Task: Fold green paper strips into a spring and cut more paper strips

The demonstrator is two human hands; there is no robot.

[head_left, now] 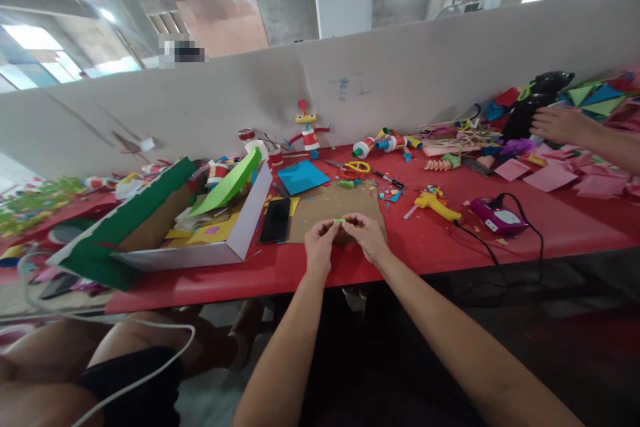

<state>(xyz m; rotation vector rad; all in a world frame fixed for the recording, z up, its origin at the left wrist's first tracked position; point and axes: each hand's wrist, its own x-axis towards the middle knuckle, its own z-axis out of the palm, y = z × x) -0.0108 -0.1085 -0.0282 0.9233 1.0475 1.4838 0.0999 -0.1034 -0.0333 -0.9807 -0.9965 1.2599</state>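
Observation:
A small light-green paper strip (339, 220) is pinched between the fingertips of my left hand (321, 240) and my right hand (366, 235). Both hands are closed on it, over the near edge of a brown cardboard sheet (320, 211). Beyond them on the cardboard lies a green pleated paper piece (347, 183). Yellow-handled scissors (357, 166) and a dark pen (389, 180) rest behind that. To the left of my left hand is a black phone (275, 221). A blue paper square (303, 177) lies further back.
At left stands a green and white box (187, 255) with paper inside. A yellow glue gun (437, 206) and a purple power box (497, 216) with a black cord lie right. A paper robot figure (310, 137) stands behind. Another person's hand (555, 125) reaches in at far right, near pink paper.

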